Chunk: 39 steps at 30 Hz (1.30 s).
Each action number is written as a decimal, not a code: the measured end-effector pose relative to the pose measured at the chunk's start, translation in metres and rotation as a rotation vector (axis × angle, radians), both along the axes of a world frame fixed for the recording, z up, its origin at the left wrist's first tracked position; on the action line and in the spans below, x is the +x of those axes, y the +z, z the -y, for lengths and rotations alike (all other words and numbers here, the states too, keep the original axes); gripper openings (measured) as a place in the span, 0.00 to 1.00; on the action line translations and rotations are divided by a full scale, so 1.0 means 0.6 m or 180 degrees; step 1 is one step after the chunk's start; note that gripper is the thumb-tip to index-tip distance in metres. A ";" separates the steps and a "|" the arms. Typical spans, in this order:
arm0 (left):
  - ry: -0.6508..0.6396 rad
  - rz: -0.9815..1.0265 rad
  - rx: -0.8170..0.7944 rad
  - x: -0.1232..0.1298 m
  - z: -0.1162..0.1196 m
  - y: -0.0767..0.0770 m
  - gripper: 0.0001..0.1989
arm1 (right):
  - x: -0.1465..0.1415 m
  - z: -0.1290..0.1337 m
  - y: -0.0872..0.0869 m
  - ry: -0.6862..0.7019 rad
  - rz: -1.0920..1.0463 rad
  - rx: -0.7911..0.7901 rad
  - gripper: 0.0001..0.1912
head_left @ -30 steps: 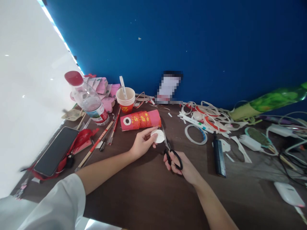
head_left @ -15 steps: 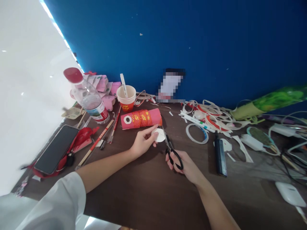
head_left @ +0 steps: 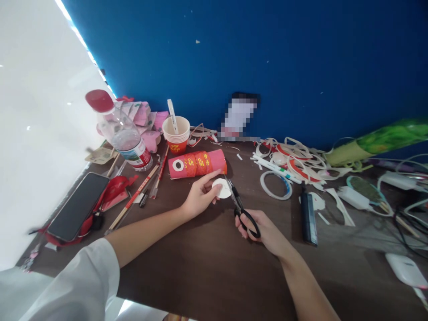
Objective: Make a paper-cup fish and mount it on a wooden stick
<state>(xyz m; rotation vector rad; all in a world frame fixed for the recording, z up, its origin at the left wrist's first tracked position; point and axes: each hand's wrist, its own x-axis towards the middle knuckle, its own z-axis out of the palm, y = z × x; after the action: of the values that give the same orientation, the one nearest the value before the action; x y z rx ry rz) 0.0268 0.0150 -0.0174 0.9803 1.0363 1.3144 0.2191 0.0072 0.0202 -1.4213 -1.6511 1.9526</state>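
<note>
Dark wooden table (head_left: 200, 272) | our left hand (head_left: 199, 197) pinches a white paper disc (head_left: 222, 189) near a red, gold-lettered roll (head_left: 201, 164) | our right hand (head_left: 262, 229) has fingers curled through black-handled scissors (head_left: 238, 206), slightly farther from the disc than a second ago | we judge cutting between snips; blade contact unclear

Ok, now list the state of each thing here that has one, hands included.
Left hand, pinching the paper disc
Paper disc, held, edge rounded
Right hand, gripping the scissors
Scissors, held beside the disc; blade gap too small to judge
Red tube, lying on its side
Bottle, capped, standing
Paper cups, nested, upright
Marker, standing in the cups
Phone, lying flat, screen dark
</note>
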 end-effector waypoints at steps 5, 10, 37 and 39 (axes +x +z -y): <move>-0.0097 0.0015 -0.0017 -0.001 0.001 -0.002 0.28 | 0.008 -0.001 0.001 0.0087 -0.0045 -0.0025 0.24; -0.0148 -0.0008 -0.0011 -0.002 0.002 -0.001 0.28 | 0.009 0.000 0.002 0.0121 -0.0087 -0.0044 0.26; -0.0173 -0.0088 -0.0055 -0.003 0.003 0.009 0.23 | 0.018 -0.008 0.002 0.0199 0.0015 -0.0078 0.25; -0.0208 -0.0057 -0.0031 -0.003 0.003 0.008 0.23 | 0.020 -0.009 0.002 0.0236 0.0001 -0.0038 0.24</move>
<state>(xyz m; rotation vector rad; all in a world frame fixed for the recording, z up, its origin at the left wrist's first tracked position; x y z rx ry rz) 0.0248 0.0131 -0.0123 1.0120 1.0152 1.2479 0.2310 0.0124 0.0213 -1.3834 -1.7186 2.0048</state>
